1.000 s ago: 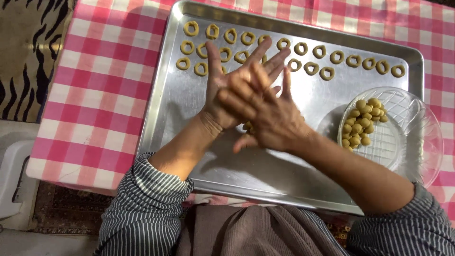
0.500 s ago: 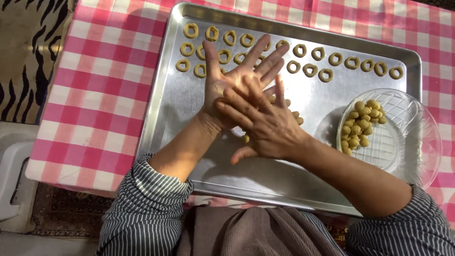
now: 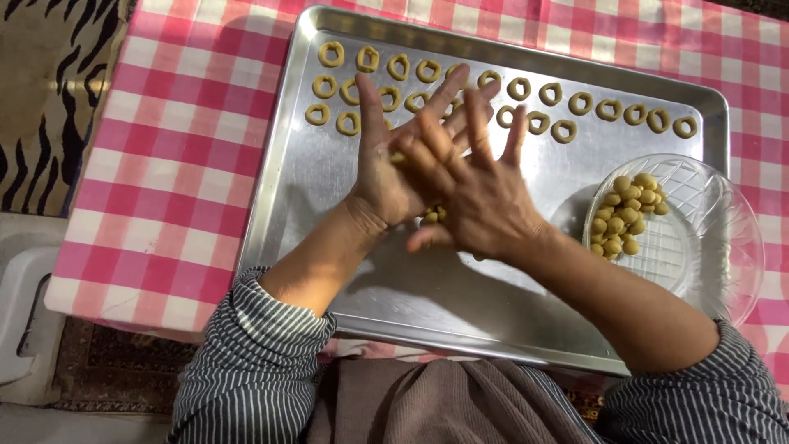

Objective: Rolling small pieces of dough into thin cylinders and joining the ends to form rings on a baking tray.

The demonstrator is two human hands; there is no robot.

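Sliding forward since earlier, the right hand (image 3: 485, 201) presses flat across the left hand (image 3: 390, 177), a dough piece (image 3: 433, 215) rolled between open palms above the tray (image 3: 296, 181), where it could slip and crush the rings (image 3: 353, 90); checked surface (image 3: 164, 164), bowl (image 3: 707, 238) right.

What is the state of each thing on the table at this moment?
Silver metal baking tray: flat on table, partly filled.
Ring-shaped dough pieces: raw, arranged in rows.
Clear glass bowl: upright, holding small dough balls.
Left hand: open, palm against right hand.
Right hand: open, fingers spread.
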